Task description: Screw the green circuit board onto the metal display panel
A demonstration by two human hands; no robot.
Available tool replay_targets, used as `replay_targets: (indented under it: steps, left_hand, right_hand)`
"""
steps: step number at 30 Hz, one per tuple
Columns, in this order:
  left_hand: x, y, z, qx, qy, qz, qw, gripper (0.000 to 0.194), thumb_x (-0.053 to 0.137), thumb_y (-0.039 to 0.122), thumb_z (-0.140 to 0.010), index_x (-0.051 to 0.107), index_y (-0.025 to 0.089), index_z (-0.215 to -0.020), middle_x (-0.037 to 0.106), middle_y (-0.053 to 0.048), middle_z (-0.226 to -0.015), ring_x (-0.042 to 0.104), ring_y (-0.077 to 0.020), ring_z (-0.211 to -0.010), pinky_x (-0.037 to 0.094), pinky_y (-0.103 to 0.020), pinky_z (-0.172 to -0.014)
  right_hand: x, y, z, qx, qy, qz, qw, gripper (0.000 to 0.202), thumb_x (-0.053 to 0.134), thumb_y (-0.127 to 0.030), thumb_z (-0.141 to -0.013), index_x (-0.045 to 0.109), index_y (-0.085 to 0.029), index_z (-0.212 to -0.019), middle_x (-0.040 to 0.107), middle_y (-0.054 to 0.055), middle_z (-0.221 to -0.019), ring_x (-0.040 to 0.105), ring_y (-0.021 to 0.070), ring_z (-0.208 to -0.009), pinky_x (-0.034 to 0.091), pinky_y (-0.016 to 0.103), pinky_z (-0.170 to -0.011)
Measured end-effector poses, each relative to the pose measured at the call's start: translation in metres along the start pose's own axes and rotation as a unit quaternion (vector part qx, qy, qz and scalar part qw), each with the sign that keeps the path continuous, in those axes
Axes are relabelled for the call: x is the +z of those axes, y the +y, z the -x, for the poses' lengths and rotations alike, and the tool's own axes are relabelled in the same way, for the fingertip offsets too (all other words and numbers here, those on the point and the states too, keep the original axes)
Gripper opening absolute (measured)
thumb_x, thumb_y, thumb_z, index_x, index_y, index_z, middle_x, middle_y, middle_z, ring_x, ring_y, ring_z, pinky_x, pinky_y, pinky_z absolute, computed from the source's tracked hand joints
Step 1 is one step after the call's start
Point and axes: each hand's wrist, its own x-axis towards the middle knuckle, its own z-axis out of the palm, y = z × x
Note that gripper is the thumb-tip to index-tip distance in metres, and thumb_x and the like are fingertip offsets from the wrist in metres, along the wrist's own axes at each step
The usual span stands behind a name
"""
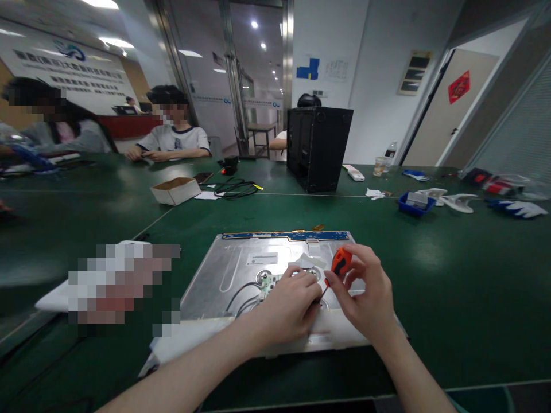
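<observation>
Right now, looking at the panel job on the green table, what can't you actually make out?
Head view only:
- Tip of the orange-handled screwdriver: hidden under the left hand.
- Small green circuit board on the silver metal panel: partly covered by that hand.
- Right hand palm side: turned away.
- White object left of the panel: pixelated.

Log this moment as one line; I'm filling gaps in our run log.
right hand: grip shut on orange screwdriver | left hand: resting on metal back panel, by the tip | green table

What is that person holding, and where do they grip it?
The right hand grips a small screwdriver by its orange handle. The left hand rests on the metal panel, holding nothing visible.
</observation>
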Motion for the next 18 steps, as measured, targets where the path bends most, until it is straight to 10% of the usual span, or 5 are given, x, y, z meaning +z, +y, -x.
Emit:
replay_targets:
  steps: [18]
  left_hand:
    - [-0.0033, 0.0019, 0.0000, 0.000, -0.003, 0.006, 1.000, 0.016, 0.052, 0.014, -0.088, 0.063, 0.019, -0.099, 0.069, -0.008, -0.101, 0.062, -0.0255, -0.096, 0.039, -0.045, -0.097]
  right_hand:
    - [-0.0001, 0.0003, -0.0002, -0.005, -0.002, 0.006, 1.000, 0.044, 0.062, -0.019, -0.093, 0.046, -0.026, -0.134, 0.066, 0.002, -0.095, 0.062, 0.0109, -0.059, 0.054, 0.021, -0.045]
